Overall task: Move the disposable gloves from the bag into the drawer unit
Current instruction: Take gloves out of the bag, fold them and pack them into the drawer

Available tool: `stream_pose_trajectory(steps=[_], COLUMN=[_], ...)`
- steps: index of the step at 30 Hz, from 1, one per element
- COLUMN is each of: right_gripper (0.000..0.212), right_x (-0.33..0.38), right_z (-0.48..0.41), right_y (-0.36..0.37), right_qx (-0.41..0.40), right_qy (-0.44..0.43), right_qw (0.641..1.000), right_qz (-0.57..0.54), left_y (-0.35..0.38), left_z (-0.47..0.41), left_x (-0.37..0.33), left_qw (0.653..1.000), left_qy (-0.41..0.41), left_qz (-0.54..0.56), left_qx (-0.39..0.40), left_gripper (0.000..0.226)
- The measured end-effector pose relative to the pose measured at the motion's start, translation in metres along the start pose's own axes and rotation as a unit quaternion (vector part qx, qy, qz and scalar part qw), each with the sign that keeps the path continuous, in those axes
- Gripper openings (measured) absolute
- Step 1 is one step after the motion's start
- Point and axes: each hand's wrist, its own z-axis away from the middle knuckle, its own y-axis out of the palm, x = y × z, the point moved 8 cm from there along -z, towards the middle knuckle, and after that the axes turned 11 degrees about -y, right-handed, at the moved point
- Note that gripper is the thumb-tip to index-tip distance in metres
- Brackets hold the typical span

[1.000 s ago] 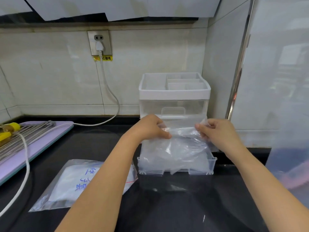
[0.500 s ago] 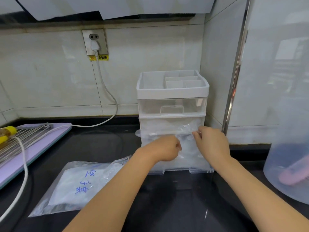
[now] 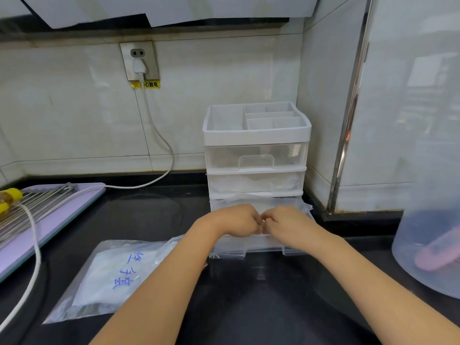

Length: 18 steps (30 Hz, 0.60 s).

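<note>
Disposable gloves (image 3: 293,205), a thin clear film, lie in the pulled-out bottom drawer (image 3: 249,246) of the drawer unit (image 3: 256,135). Some film hangs over the drawer's far right edge. The left hand (image 3: 236,220) and right hand (image 3: 286,224) meet knuckle to knuckle over the drawer, fingers curled down and gripping the film; the fingertips are hidden. The unit stands on the black worktop (image 3: 261,307) in the wall corner. The bag (image 3: 112,270), marked in blue writing, lies flat at 7 o'clock from the unit. A translucent container (image 3: 428,232) stands at 4 o'clock, a purple board (image 3: 62,215) at 9 o'clock, and a wall socket (image 3: 139,61) at 11 o'clock.
</note>
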Motion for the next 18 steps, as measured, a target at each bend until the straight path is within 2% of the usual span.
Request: stream_pose_trajectory(steps=[3, 7, 10, 12, 15, 18], right_gripper=[0.038, 0.034, 0.023, 0.025, 0.037, 0.038], right_x=[-0.008, -0.027, -0.035, -0.032, -0.031, -0.029], right_z=[-0.002, -0.011, -0.014, -0.012, -0.009, -0.01], right_y=[0.009, 0.016, 0.015, 0.011, 0.005, 0.009], right_qx=[0.046, 0.078, 0.083, 0.091, 0.099, 0.124], right_qy=[0.033, 0.1, 0.143, 0.169, 0.217, 0.205], right_qw=[0.998, 0.992, 0.986, 0.981, 0.97, 0.967], right_qz=[-0.002, -0.001, -0.004, 0.013, 0.047, 0.087], left_y=[-0.003, -0.013, -0.017, -0.013, -0.006, -0.001], left_z=[0.0, -0.01, -0.009, -0.007, -0.003, -0.007], left_x=[0.002, 0.022, 0.032, 0.03, 0.024, 0.026], left_qw=[1.0, 0.991, 0.983, 0.981, 0.972, 0.972], left_qy=[-0.018, -0.121, -0.173, -0.186, -0.212, -0.215], left_qz=[0.003, -0.004, -0.007, -0.029, -0.091, -0.09], left_qx=[-0.01, -0.063, -0.069, -0.053, -0.049, -0.045], left_gripper=[0.03, 0.031, 0.03, 0.035, 0.04, 0.041])
